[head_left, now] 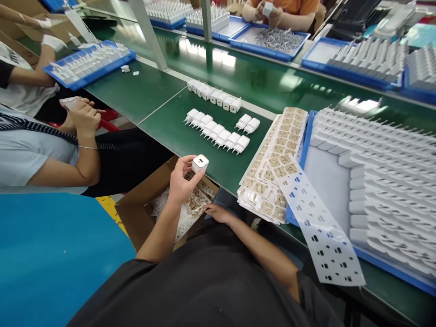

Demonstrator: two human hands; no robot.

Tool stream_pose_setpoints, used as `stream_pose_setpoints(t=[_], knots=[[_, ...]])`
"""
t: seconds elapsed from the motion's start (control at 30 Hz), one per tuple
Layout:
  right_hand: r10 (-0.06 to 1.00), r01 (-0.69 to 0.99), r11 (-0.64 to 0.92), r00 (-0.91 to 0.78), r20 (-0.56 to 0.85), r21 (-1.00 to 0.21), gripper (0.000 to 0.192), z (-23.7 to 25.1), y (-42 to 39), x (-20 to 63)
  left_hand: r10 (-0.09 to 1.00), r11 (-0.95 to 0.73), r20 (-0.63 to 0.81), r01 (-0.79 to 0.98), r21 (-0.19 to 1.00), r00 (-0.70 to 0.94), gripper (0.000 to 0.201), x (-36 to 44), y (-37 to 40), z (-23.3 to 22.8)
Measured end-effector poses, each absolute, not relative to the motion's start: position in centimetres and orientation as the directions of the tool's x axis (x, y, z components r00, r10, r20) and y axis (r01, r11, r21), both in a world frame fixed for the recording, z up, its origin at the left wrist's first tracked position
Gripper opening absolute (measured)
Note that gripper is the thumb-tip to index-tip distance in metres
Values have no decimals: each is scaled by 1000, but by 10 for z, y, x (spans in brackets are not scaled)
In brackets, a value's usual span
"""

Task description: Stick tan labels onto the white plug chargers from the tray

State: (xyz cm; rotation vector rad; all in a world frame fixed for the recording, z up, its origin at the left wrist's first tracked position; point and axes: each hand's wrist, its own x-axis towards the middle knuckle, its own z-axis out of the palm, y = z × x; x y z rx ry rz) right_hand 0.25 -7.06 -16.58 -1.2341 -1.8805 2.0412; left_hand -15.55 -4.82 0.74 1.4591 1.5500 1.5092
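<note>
My left hand (182, 180) grips a white USB charger (200, 164) between thumb and fingers, its port face turned up towards me. Lower down, beside my body and over the edge of an open cardboard box (131, 215), is my right hand (218, 213); its fingers point left, partly stretched, and I see nothing held in them. Several white chargers (216, 131) lie in a slanting row on the green bench, prongs towards me. Behind them, more chargers (214, 96) stand in a line, and two chargers (248, 123) lie apart at the right.
Stacked sticker sheets (272, 159) lie right of the chargers, with a partly peeled sheet (320, 227) hanging over the bench edge. A blue tray (327, 181) holds many chargers. Discarded backing scraps (194, 204) fill the box. Co-workers (51, 154) sit at the left and across the bench.
</note>
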Motion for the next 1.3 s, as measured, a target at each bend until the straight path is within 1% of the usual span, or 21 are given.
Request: stream_pose_setpoints(t=[0.07, 0.13, 0.23, 0.3, 0.4, 0.47, 0.53, 0.63, 0.73, 0.83, 0.9, 1.03, 1.13, 1.3], knots=[[535, 482, -216, -670, -515, -849, 30, -170, -72, 10, 915, -177, 286, 353, 919, -285, 43, -159, -45, 5], [526, 519, -193, -662, -534, -833, 29, -173, -74, 14, 918, -169, 295, 412, 895, -264, 41, -156, -38, 6], [538, 547, -158, -651, -536, -822, 27, -175, -75, 15, 915, -210, 362, 554, 806, -180, 38, -138, -21, 11], [547, 552, -140, -649, -529, -822, 27, -175, -75, 15, 895, -277, 437, 657, 701, -89, 36, -119, -6, 15], [565, 539, -111, -657, -500, -835, 26, -174, -77, 17, 854, -361, 516, 787, 500, 63, 31, -84, 22, 18], [588, 518, -81, -665, -461, -851, 25, -170, -79, 20, 854, -375, 494, 849, 372, 161, 28, -60, 42, 19], [621, 486, -40, -672, -403, -873, 23, -165, -82, 25, 873, -368, 425, 896, 249, 241, 26, -41, 62, 20], [658, 427, 32, -690, -303, -904, 19, -158, -86, 33, 897, -327, 357, 936, 133, 262, 32, -23, 81, 22], [667, 387, 83, -706, -237, -918, 16, -156, -86, 39, 904, -285, 359, 953, 106, 231, 39, -17, 86, 23], [665, 387, 96, -711, -231, -917, 16, -160, -85, 41, 908, -282, 344, 956, 81, 239, 31, -16, 84, 22], [653, 401, 94, -716, -247, -911, 16, -165, -85, 42, 911, -279, 335, 958, 70, 241, 27, -20, 84, 21], [608, 438, 82, -733, -303, -895, 20, -172, -81, 41, 925, -232, 324, 970, 70, 198, 28, -41, 94, 18], [581, 473, 72, -736, -348, -878, 24, -174, -78, 40, 939, -182, 312, 980, 86, 147, 29, -70, 108, 17], [569, 521, 51, -716, -404, -852, 24, -170, -77, 37, 954, -128, 288, 983, 131, 86, 30, -120, 128, 21]])
